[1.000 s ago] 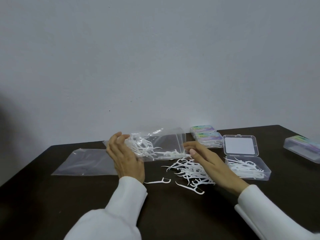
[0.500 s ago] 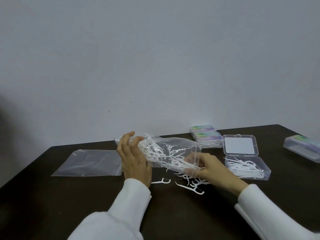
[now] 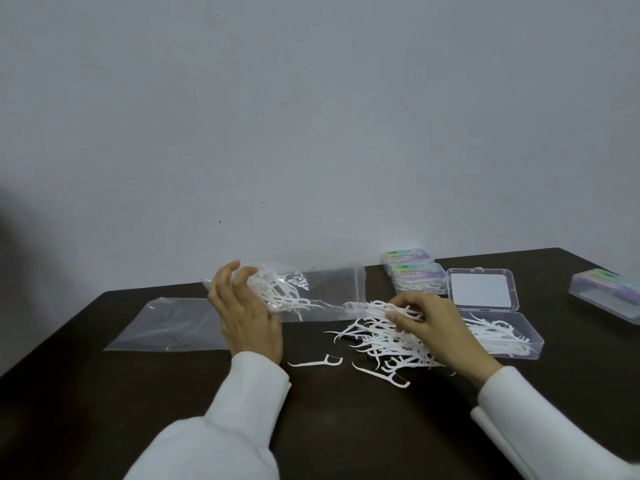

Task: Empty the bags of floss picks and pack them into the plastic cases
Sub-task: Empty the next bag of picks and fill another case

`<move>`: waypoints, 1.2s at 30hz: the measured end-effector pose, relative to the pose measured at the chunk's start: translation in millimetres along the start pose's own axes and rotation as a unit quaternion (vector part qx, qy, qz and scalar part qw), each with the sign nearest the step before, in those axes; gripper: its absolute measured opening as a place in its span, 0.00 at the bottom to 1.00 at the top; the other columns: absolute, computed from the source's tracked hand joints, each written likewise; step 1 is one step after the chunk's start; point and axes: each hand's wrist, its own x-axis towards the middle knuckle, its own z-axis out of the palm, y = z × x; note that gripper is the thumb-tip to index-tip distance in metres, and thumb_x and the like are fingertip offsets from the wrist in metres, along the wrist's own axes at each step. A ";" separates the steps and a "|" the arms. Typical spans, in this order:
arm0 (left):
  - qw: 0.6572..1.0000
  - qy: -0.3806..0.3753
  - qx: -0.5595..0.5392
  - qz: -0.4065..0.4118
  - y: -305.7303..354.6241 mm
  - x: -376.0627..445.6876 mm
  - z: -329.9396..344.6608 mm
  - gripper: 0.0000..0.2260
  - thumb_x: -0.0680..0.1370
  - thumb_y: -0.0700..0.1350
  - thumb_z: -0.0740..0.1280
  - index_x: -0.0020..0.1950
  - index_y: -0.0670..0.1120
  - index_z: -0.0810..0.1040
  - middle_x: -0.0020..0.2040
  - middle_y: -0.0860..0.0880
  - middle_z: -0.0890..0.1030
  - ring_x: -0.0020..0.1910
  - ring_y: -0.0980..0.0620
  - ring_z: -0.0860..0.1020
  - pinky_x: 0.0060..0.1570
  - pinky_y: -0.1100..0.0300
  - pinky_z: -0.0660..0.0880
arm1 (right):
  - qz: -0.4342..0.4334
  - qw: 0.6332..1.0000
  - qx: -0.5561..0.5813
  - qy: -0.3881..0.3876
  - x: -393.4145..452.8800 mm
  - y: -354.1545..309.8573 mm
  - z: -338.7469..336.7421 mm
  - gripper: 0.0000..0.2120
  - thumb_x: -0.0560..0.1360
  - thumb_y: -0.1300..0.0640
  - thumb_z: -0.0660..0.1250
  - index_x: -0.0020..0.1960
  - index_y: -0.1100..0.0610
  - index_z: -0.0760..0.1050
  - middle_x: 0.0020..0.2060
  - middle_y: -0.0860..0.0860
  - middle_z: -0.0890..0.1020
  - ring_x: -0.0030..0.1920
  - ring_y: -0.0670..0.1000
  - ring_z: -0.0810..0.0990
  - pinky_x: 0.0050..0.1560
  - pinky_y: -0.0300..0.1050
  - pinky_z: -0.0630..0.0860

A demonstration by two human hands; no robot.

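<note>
A clear plastic bag (image 3: pixel 329 292) with white floss picks bunched at its left end lies mouth-right on the dark table. My left hand (image 3: pixel 242 306) grips its closed end, fingers curled over the bunched picks. My right hand (image 3: pixel 426 320) pinches a small bunch of picks at the bag's mouth, above a loose pile of floss picks (image 3: pixel 384 344) on the table. An open clear case (image 3: pixel 519 344), lid flat behind it, holds several picks just right of that hand.
An empty flat bag (image 3: pixel 166 323) lies at the left. Two closed labelled cases (image 3: pixel 415 275) stand stacked behind the pile, another closed case (image 3: pixel 606 296) at the far right. Two stray picks (image 3: pixel 318 363) lie near the front. The wall rises right behind the table.
The bag has been lowered and flattened toward the table. My right hand moved from under the bag's mouth to pulling picks out of it; the loose pile has grown.
</note>
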 end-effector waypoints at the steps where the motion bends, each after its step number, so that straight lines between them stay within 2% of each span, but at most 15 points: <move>1: 1.000 0.006 0.001 -0.015 -2.4 1.7 -0.4 0.37 0.58 0.23 0.70 0.59 0.48 0.62 0.64 0.42 0.64 0.63 0.42 0.62 0.52 0.53 0.73 | 0.008 1.000 -0.007 0.002 0.6 2.3 -0.2 0.03 0.74 0.53 0.68 0.43 0.46 0.76 0.32 0.45 0.80 0.37 0.40 0.78 0.42 0.33 0.70; 3: 0.999 0.016 0.006 -0.049 -5.7 4.5 -2.0 0.36 0.59 0.24 0.71 0.59 0.48 0.61 0.64 0.39 0.66 0.63 0.41 0.62 0.51 0.57 0.68 | 0.021 0.999 -0.027 0.003 1.7 7.6 0.0 0.00 0.74 0.53 0.68 0.45 0.48 0.76 0.34 0.45 0.81 0.39 0.39 0.77 0.44 0.35 0.68; 6: 0.996 0.030 0.014 -0.078 -9.1 7.3 -3.9 0.36 0.60 0.24 0.71 0.59 0.48 0.61 0.64 0.38 0.67 0.63 0.39 0.63 0.54 0.53 0.69 | 0.033 0.997 -0.067 -0.010 2.0 12.3 1.7 0.04 0.75 0.55 0.67 0.49 0.51 0.79 0.41 0.44 0.80 0.44 0.42 0.77 0.47 0.36 0.68; 9: 0.996 0.032 0.016 -0.082 -7.9 7.8 -4.4 0.35 0.60 0.24 0.71 0.60 0.46 0.62 0.64 0.37 0.67 0.63 0.37 0.64 0.56 0.51 0.69 | 0.026 0.997 -0.066 -0.014 0.0 9.7 2.8 0.05 0.75 0.56 0.67 0.49 0.48 0.79 0.45 0.43 0.80 0.48 0.41 0.77 0.51 0.36 0.72; 12: 0.997 0.019 0.011 -0.080 -1.7 4.4 -3.5 0.32 0.61 0.24 0.70 0.61 0.41 0.65 0.65 0.37 0.67 0.65 0.38 0.63 0.60 0.57 0.61 | -0.015 1.000 0.009 0.003 -1.5 1.2 1.3 0.05 0.75 0.56 0.67 0.47 0.45 0.77 0.46 0.39 0.80 0.49 0.36 0.77 0.51 0.28 0.70; 14: 0.998 0.012 0.005 -0.059 1.5 1.3 -1.7 0.33 0.60 0.23 0.70 0.61 0.42 0.65 0.64 0.38 0.67 0.64 0.40 0.63 0.57 0.58 0.61 | -0.021 0.994 0.107 -0.020 -2.5 -7.0 0.8 0.05 0.76 0.55 0.65 0.49 0.46 0.77 0.47 0.40 0.81 0.51 0.37 0.78 0.53 0.28 0.71; 17: 1.000 -0.005 -0.010 -0.014 7.7 -3.8 1.5 0.35 0.58 0.23 0.69 0.59 0.46 0.64 0.63 0.39 0.68 0.62 0.43 0.63 0.55 0.59 0.64 | -0.004 0.977 0.202 -0.067 -4.3 -12.1 4.7 0.09 0.77 0.51 0.61 0.53 0.44 0.77 0.51 0.39 0.80 0.53 0.40 0.78 0.56 0.36 0.74; 20: 0.998 -0.033 -0.028 0.039 13.5 -6.9 5.0 0.37 0.56 0.22 0.68 0.57 0.48 0.63 0.62 0.43 0.65 0.61 0.44 0.63 0.49 0.59 0.69 | 0.021 0.968 0.232 -0.094 -3.7 -10.9 8.3 0.13 0.76 0.60 0.65 0.57 0.44 0.75 0.54 0.42 0.80 0.52 0.46 0.80 0.55 0.43 0.78; 23: 0.993 -0.074 -0.028 0.093 11.1 -7.4 8.6 0.39 0.54 0.26 0.73 0.58 0.47 0.62 0.61 0.45 0.62 0.61 0.44 0.62 0.46 0.55 0.75 | 0.040 0.965 0.247 -0.083 -1.5 -10.7 4.4 0.20 0.72 0.65 0.68 0.58 0.47 0.73 0.51 0.40 0.79 0.51 0.36 0.79 0.51 0.34 0.77; 26: 0.987 -0.103 -0.018 0.125 6.2 -6.1 11.8 0.43 0.51 0.23 0.73 0.60 0.47 0.62 0.62 0.45 0.62 0.61 0.43 0.62 0.38 0.59 0.75 | 0.063 0.955 0.280 -0.075 0.8 -7.8 2.1 0.22 0.71 0.67 0.69 0.59 0.49 0.71 0.53 0.43 0.78 0.52 0.42 0.79 0.47 0.32 0.77; 28: 0.984 -0.106 -0.015 0.146 3.1 -4.1 13.4 0.44 0.51 0.22 0.73 0.61 0.47 0.63 0.63 0.45 0.62 0.62 0.42 0.62 0.37 0.58 0.77 | 0.083 0.953 0.284 -0.069 1.1 -6.9 3.5 0.22 0.71 0.67 0.69 0.61 0.51 0.70 0.53 0.45 0.78 0.54 0.44 0.78 0.48 0.33 0.77; 31: 0.980 -0.096 -0.014 0.174 2.8 -2.5 12.0 0.45 0.51 0.21 0.73 0.63 0.46 0.64 0.64 0.43 0.62 0.63 0.41 0.62 0.45 0.56 0.76 | 0.094 0.947 0.299 -0.064 1.0 -5.9 5.8 0.22 0.72 0.69 0.67 0.63 0.58 0.71 0.54 0.48 0.79 0.54 0.43 0.78 0.49 0.34 0.78; 33: 0.977 -0.079 -0.010 0.195 4.3 -1.8 11.9 0.46 0.53 0.20 0.71 0.65 0.48 0.63 0.67 0.43 0.62 0.67 0.41 0.60 0.59 0.51 0.71 | 0.094 0.944 0.308 -0.070 0.0 -7.0 6.0 0.20 0.73 0.70 0.66 0.61 0.56 0.72 0.53 0.48 0.81 0.52 0.41 0.79 0.47 0.32 0.77; 35: 0.974 -0.052 -0.026 0.218 2.4 0.9 14.7 0.52 0.56 0.19 0.70 0.71 0.55 0.58 0.74 0.48 0.57 0.74 0.47 0.53 0.73 0.49 0.54 | 0.094 0.948 0.293 -0.079 -0.2 -6.2 6.3 0.18 0.74 0.70 0.65 0.61 0.57 0.73 0.53 0.49 0.81 0.53 0.41 0.79 0.47 0.31 0.77; 36: 0.973 -0.039 -0.030 0.226 0.3 2.4 16.5 0.55 0.58 0.19 0.69 0.73 0.59 0.53 0.77 0.53 0.51 0.76 0.51 0.49 0.74 0.49 0.46 | 0.095 0.950 0.286 -0.081 -0.3 -5.5 6.6 0.17 0.74 0.69 0.65 0.60 0.57 0.74 0.53 0.50 0.81 0.53 0.42 0.79 0.48 0.32 0.77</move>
